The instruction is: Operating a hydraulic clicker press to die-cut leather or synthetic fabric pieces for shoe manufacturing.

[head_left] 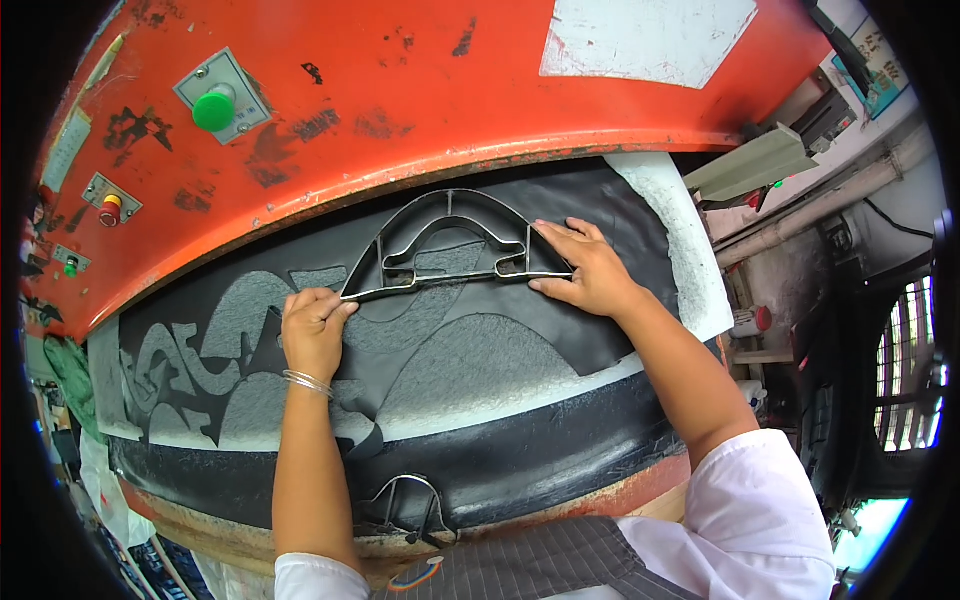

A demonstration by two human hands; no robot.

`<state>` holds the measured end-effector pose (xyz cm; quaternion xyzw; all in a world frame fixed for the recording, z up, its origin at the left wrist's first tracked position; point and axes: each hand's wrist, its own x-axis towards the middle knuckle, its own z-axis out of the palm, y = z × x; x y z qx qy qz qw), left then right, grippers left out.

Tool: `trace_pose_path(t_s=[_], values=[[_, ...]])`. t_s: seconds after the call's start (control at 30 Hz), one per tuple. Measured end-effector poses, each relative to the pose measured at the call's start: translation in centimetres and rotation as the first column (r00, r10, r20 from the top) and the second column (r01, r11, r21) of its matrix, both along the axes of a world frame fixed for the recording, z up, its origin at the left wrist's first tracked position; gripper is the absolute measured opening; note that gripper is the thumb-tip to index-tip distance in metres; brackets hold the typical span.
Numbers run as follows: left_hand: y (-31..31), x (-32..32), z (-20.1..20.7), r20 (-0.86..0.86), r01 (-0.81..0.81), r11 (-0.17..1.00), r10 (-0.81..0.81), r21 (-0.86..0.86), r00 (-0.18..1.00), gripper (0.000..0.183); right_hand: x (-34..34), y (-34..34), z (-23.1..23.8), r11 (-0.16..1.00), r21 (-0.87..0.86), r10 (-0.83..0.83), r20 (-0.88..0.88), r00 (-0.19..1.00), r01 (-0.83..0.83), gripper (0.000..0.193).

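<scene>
Both my hands hold a large arch-shaped metal cutting die point(450, 205), with a straight lower edge and inner curved blades, against a black sheet point(610, 215). My left hand point(315, 325) pinches its left corner between thumb and fingers, a silvery bangle on the wrist. Around the right corner, my right hand point(590, 272) has its thumb below and fingers above. Several curved pieces are cut out of the sheet, to the left of and below the die, showing the rough pale board point(705, 270) underneath. A smaller metal cutting die point(420, 482) rests at the near edge, by my left forearm.
An orange-red press body point(400, 80) spans the far side, close beyond the die, with a green push button point(214, 110) and a red knob point(111, 208) at left. A grey metal bar point(755, 165) juts out at right. Green cloth point(70, 385) hangs at left.
</scene>
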<state>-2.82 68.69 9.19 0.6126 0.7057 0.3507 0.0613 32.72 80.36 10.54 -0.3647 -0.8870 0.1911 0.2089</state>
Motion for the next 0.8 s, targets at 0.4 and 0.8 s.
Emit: trace_pose_path(t_s=[0.4, 0.8], values=[[-5.3, -9.1, 1.0, 0.337, -0.292, 0.935, 0.213, 0.202, 0.917, 0.036, -1.9, -9.4, 1.6, 0.914, 0.213, -0.333, -0.097, 0.938, 0.346, 0.075], [-14.3, -40.0, 9.3, 0.396, -0.539, 0.705, 0.379, 0.462, 0.836, 0.063, -27.8, -10.3, 16.8, 0.916, 0.358, 0.008, -0.465, 0.885, 0.180, 0.030]])
